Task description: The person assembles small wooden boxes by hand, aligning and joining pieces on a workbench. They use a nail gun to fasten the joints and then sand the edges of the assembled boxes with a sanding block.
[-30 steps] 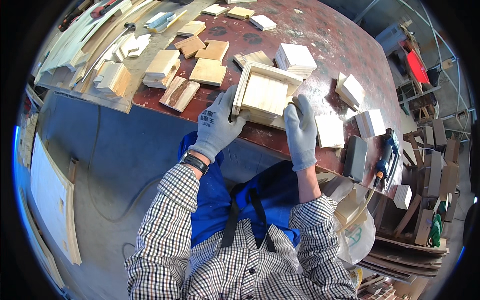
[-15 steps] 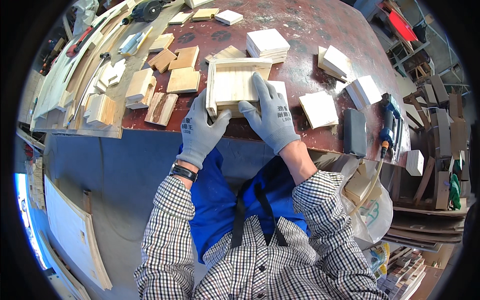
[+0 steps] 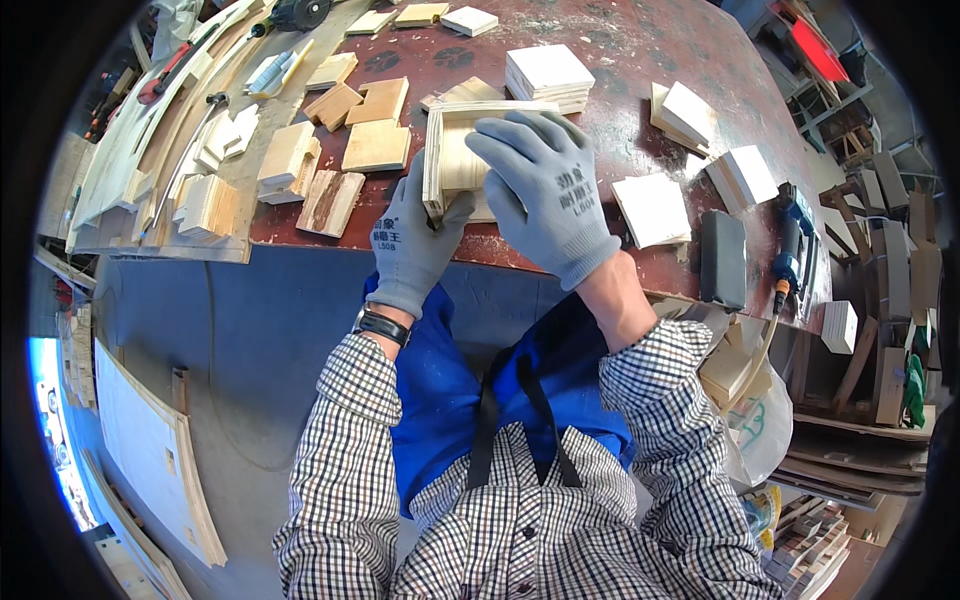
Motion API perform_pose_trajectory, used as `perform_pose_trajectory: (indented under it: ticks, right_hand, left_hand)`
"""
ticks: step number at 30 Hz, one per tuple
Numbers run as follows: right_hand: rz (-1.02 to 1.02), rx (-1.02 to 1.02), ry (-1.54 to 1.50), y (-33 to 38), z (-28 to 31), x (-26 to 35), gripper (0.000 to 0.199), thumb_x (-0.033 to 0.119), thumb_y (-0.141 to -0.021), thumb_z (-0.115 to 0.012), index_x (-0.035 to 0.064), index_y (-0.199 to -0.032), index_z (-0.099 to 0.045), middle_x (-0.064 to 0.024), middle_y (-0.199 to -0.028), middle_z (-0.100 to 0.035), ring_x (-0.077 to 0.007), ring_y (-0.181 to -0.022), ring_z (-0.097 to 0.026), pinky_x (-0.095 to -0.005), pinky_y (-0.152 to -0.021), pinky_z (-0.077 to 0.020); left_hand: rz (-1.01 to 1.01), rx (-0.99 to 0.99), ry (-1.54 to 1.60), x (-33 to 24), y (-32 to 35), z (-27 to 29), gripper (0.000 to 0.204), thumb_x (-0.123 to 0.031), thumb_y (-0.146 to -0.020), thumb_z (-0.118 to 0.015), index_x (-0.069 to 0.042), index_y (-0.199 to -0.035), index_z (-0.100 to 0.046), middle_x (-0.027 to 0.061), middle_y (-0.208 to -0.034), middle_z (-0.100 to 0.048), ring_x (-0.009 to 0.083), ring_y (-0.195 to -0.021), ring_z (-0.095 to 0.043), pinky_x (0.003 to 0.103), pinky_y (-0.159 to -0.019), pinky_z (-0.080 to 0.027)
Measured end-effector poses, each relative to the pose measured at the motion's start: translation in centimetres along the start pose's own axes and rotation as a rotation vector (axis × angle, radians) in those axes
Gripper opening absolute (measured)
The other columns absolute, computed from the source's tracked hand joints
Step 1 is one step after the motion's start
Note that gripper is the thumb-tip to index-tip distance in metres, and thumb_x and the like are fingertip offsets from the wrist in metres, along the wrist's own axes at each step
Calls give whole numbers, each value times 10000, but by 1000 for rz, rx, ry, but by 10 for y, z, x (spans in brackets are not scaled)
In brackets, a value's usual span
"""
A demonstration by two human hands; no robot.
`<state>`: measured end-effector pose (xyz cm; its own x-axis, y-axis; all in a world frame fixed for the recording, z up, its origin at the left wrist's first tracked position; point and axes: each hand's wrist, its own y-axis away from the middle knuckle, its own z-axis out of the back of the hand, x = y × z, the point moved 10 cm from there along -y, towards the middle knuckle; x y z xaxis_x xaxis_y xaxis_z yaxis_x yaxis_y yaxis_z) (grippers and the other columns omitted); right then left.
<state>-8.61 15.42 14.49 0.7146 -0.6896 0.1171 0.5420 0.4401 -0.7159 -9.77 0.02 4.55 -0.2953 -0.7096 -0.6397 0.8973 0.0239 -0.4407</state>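
Observation:
A shallow wooden box (image 3: pixel 458 160) with raised walls is at the front edge of the dark red table, its inner face turned up toward me. My left hand (image 3: pixel 415 250), in a grey work glove, closes round its left wall and lower corner, thumb in front. Over the box's right half lies my right hand (image 3: pixel 550 190), gloved alike. Its fingers are stretched out and slightly apart across the inside, hiding the right wall. Whether the fingertips press on the wood I cannot tell.
Small wooden blocks (image 3: pixel 376 147) are scattered to the left. A stack of square boards (image 3: pixel 548 75) stands behind the box. On the right are a white-faced board (image 3: pixel 651 210), a dark grey block (image 3: pixel 722 260) and a blue air tool (image 3: pixel 790 240) with a hose.
My right hand has left its grip on the box's right side and moved up and over the inside, fingers straightened. My left hand still holds the box's left side.

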Motion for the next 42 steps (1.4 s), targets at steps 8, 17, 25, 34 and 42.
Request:
perform_pose_trajectory:
  ticks: [8, 17, 25, 34, 42]
  right_hand:
    - [6, 177, 12, 12, -44, -9, 488, 255, -911, -617, 97, -1372, -639, -119, -1419, -638, -325, -1402, -546, -524, -1250, -353]
    - [-19, 272, -33, 12, -51, -5, 580, 266, -871, -651, 90, -1421, -596, -120, -1470, -593, -332, -1456, -497, -542, -1280, -303]
    - [-52, 280, -22, 9, -51, -5, 556, 256, -869, -666, 87, -1395, -607, -121, -1434, -601, -343, -1455, -490, -542, -1263, -311]
    - [-75, 273, 14, 11, -53, -1, 550, 254, -912, -647, 76, -1430, -588, -130, -1456, -591, -345, -1458, -497, -542, -1269, -303]
    - [-74, 242, -39, 8, -44, -2, 521, 267, -905, -672, 94, -1390, -594, -136, -1460, -592, -348, -1474, -484, -534, -1281, -290]
  left_hand:
    - [83, 14, 27, 9, 6, -5, 725, -533, -985, -721, -103, -1531, -516, 169, -1328, -692, 344, -1092, -744, 429, -871, -620]
    - [127, 33, 124, -9, -5, 6, 721, -534, -966, -761, -79, -1489, -562, 173, -1269, -723, 311, -1081, -756, 415, -852, -630]
    - [130, 28, 12, 2, -3, -3, 862, -768, -990, -539, -94, -1526, -539, 157, -1247, -726, 315, -1051, -760, 419, -809, -633]
    - [149, 21, 12, 7, 1, -2, 904, -787, -987, -517, -77, -1547, -519, 197, -1267, -728, 353, -1106, -749, 435, -853, -621]
    - [166, 26, 25, 12, -2, -6, 834, -718, -1007, -565, -60, -1519, -544, 210, -1271, -731, 377, -1116, -742, 441, -854, -616]
